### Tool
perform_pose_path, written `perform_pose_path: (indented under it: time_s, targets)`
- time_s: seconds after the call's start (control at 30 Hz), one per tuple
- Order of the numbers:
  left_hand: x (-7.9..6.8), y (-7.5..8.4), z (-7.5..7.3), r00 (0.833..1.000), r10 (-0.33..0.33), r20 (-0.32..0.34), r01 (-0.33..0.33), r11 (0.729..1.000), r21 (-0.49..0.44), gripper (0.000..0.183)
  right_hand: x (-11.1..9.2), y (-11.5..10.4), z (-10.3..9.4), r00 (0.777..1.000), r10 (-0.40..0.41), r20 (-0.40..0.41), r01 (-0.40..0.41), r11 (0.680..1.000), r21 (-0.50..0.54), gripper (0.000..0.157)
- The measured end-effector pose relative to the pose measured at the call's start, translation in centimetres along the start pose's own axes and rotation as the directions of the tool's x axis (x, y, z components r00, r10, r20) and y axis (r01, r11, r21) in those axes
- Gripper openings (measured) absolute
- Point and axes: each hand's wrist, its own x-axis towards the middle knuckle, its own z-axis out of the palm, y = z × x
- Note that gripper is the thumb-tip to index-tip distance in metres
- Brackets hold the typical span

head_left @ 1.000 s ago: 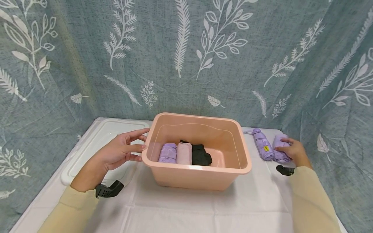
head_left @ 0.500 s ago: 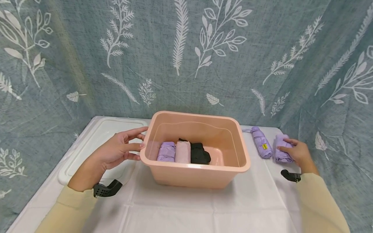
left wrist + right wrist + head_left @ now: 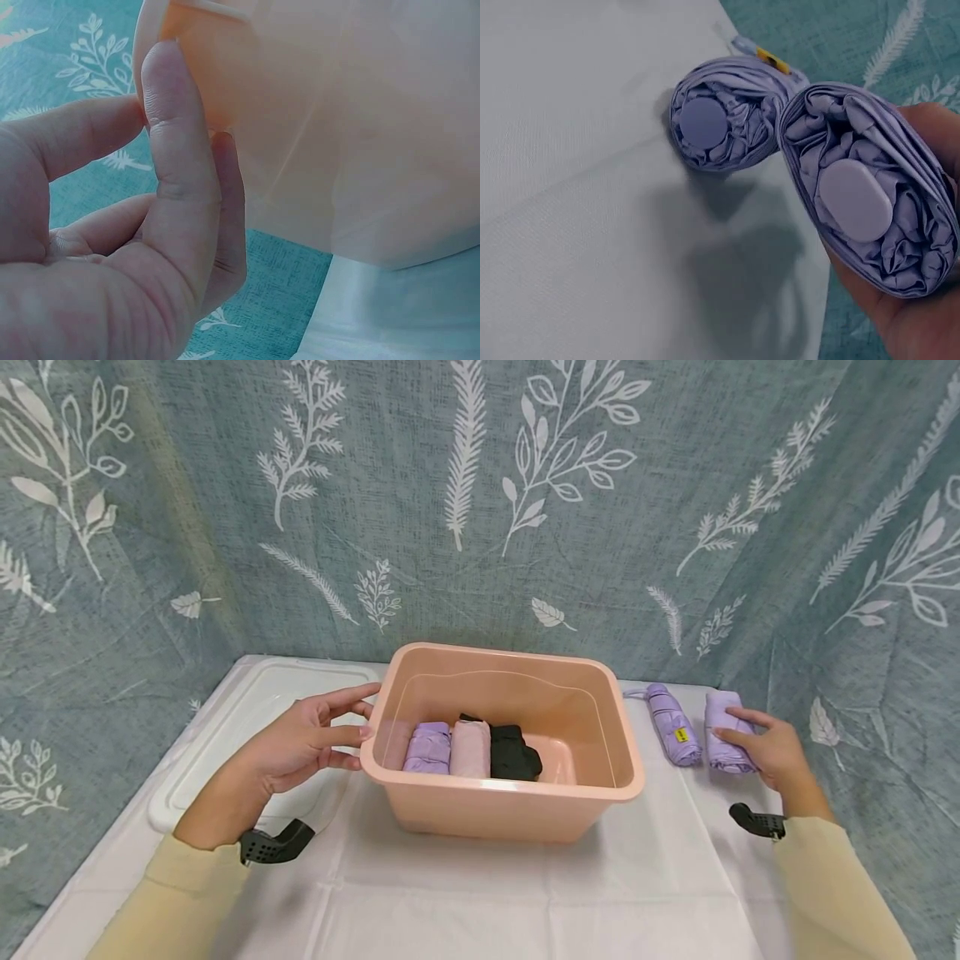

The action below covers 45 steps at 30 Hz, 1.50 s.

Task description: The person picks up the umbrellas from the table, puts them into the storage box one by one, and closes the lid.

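A peach plastic bin (image 3: 495,814) stands mid-table, with a lilac folded bundle (image 3: 428,747), a pale pink one (image 3: 470,749) and a black one (image 3: 514,753) side by side inside. My left hand (image 3: 300,739) touches the bin's left rim with loosely bent fingers; in the left wrist view the thumb (image 3: 176,127) lies against it. At the right, my right hand (image 3: 776,756) grips a lilac folded umbrella (image 3: 726,732) between thumb and fingers. Its rolled end and pale oval handle show in the right wrist view. Just left of it lies another lilac folded umbrella (image 3: 672,727) with a yellow tag.
A white lid (image 3: 225,739) lies flat on the table left of the bin, partly behind my left arm. White cloth (image 3: 450,902) covers the table. A green-blue leaf-patterned curtain (image 3: 420,485) hangs close behind and at both sides.
My right hand has drawn its umbrella rightward, away from the other one, and tilted it up a little. The left hand keeps its place at the rim. The view has shifted slightly.
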Motion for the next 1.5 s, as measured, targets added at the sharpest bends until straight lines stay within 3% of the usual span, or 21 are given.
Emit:
perform_pose_path:
  time_s: [0.17, 0.23, 0.4, 0.53, 0.67, 1.03, 1.27, 1.5]
  targets:
    - [0.1, 0.0, 0.0, 1.000, 0.005, 0.017, -0.005, 1.000, -0.014, 0.072, -0.8, -0.8, -0.1, 0.999, -0.013, 0.030, 0.009, 0.991, 0.136, 0.084]
    - [0.1, -0.1, 0.0, 1.000, 0.006, 0.016, -0.006, 1.000, -0.013, 0.072, -1.2, -1.3, -0.1, 0.999, -0.021, 0.042, 0.011, 0.971, 0.237, 0.081]
    - [0.1, -0.1, 0.0, 1.000, 0.003, 0.010, -0.003, 1.000, -0.003, 0.073, -2.2, -2.6, -0.1, 0.992, -0.103, 0.072, 0.055, 0.871, 0.488, 0.066]
    - [-0.1, 0.0, -0.1, 1.000, 0.002, 0.004, -0.002, 1.000, 0.000, 0.073, -2.9, -3.6, 0.1, 0.977, -0.198, 0.083, 0.115, 0.808, 0.578, 0.057]
    - [-0.1, 0.1, -0.1, 1.000, 0.001, -0.002, -0.001, 1.000, 0.005, 0.074, -3.4, -4.5, 0.5, 0.960, -0.262, 0.097, 0.146, 0.767, 0.625, 0.055]
    - [0.0, 0.1, 0.0, 1.000, -0.001, 0.002, 0.001, 1.000, -0.007, 0.074, -4.8, -7.0, 1.8, 0.929, -0.347, 0.126, 0.197, 0.755, 0.625, 0.049]
    - [0.0, 0.0, 0.0, 1.000, 0.011, 0.008, -0.011, 1.000, -0.015, 0.073, -5.4, -8.9, 2.5, 0.901, -0.413, 0.133, 0.239, 0.728, 0.642, 0.047]
    - [0.1, 0.1, 0.0, 1.000, 0.006, 0.005, -0.006, 1.000, -0.006, 0.074, -6.2, -10.1, 2.9, 0.897, -0.413, 0.155, 0.231, 0.738, 0.634, 0.042]
